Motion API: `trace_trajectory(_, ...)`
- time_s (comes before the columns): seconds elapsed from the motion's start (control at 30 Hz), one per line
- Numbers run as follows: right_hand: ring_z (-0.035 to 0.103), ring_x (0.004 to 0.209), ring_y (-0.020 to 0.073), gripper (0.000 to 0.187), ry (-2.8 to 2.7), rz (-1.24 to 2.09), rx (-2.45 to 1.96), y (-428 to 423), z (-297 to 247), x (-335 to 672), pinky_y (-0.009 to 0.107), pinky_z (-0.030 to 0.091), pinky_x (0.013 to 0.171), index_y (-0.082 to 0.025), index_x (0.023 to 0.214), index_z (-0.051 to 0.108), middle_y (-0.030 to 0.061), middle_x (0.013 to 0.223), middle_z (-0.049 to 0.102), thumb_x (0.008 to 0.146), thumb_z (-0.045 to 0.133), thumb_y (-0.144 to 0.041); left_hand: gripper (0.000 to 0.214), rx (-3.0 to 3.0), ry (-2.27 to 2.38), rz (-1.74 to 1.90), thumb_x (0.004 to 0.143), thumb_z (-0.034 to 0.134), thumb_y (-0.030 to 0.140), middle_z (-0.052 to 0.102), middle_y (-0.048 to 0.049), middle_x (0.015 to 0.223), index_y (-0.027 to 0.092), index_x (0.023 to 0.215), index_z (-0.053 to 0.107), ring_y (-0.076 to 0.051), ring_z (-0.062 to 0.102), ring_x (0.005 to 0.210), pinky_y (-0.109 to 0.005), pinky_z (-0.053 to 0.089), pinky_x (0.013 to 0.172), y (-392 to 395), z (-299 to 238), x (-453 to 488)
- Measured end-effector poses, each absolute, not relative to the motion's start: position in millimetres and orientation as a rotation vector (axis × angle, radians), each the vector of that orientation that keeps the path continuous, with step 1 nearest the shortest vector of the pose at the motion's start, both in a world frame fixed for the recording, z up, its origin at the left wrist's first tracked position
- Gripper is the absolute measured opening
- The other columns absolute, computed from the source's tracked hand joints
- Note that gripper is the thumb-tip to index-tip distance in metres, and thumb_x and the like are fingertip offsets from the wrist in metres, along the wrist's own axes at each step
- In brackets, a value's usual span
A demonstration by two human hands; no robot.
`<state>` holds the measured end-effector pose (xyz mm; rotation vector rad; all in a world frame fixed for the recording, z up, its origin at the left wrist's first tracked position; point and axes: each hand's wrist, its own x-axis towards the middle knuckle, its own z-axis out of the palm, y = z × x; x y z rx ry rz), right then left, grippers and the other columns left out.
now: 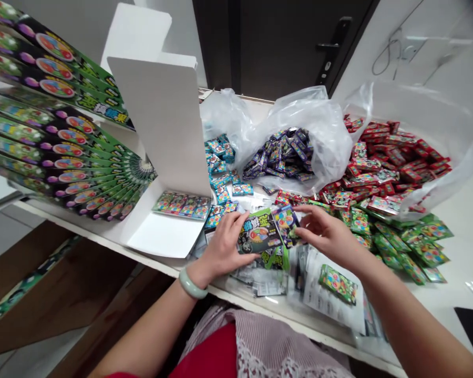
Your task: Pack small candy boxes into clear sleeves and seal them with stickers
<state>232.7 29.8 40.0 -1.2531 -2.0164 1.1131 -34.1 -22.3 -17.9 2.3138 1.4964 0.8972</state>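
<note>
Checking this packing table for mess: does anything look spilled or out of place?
Yes. Red packets spill from the open clear bag into a loose heap of green packets on the table. One green packet lies apart on papers near the front edge, below the right hand.

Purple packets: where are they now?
Head view: the purple packets lie centre-back in a clear bag, blue packets on their left, red packets on their right.

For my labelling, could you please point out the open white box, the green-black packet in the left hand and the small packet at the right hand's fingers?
open white box [161,126]: head view, its raised lid.
green-black packet [258,233]: head view, its printed front.
small packet [284,218]: head view, its middle.
</note>
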Motion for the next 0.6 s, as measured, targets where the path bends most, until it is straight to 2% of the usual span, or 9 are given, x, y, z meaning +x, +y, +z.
trace_trajectory(0.1,0.050,0.054,0.0134,0.027,-1.996,1.192,-1.221,27.1,41.2,231.8,0.026,0.041,0.049,-0.026,0.107,0.062,-0.0024,0.065,0.056,0.082,0.063,-0.036,0.102,2.325,1.476,0.877,0.065,0.081,0.044,0.041,-0.0156,0.132,0.020,0.146,0.026,-0.036,0.041,0.125,-0.054,0.038,0.107,-23.5,-15.6,-35.4)
trace_trajectory(0.2,0.051,0.055,0.0136,0.025,-1.822,1.149,-1.223,25.8,41.6,226.1,0.027,0.041,0.049,-0.024,0.100,0.061,-0.0023,0.065,0.054,0.080,0.063,-0.039,0.102,2.340,1.421,0.820,0.065,0.081,0.043,0.041,-0.0152,0.131,0.020,0.146,0.025,-0.035,0.041,0.125,-0.053,0.039,0.107,-24.7,-13.4,-35.4)
trace_trajectory(0.47,0.051,0.057,0.0143,0.027,-1.735,1.013,-1.304,24.2,19.1,213.5,0.028,0.043,0.053,-0.022,0.105,0.057,-0.0017,0.067,0.054,0.083,0.061,-0.037,0.097,2.231,1.449,0.891,0.065,0.081,0.043,0.042,-0.0146,0.129,0.019,0.144,0.030,-0.034,0.042,0.124,-0.053,0.039,0.107,-24.7,-11.8,-25.9)
trace_trajectory(0.53,0.058,0.070,0.0179,0.024,-1.835,0.911,-1.324,20.5,14.6,211.5,0.033,0.049,0.064,-0.022,0.102,0.062,0.0031,0.077,0.058,0.085,0.059,-0.038,0.097,2.235,1.456,0.887,0.065,0.081,0.042,0.043,-0.0144,0.128,0.019,0.144,0.030,-0.035,0.043,0.122,-0.054,0.040,0.106,-24.9,-12.5,-23.5)
trace_trajectory(0.6,0.060,0.096,0.0242,0.023,-1.967,0.829,-1.278,14.8,12.6,209.8,0.042,0.049,0.085,-0.023,0.097,0.068,0.0103,0.099,0.062,0.087,0.057,-0.040,0.097,2.249,1.459,0.881,0.065,0.081,0.042,0.044,-0.0143,0.128,0.020,0.144,0.030,-0.035,0.043,0.121,-0.054,0.040,0.105,-24.8,-12.7,-21.6)
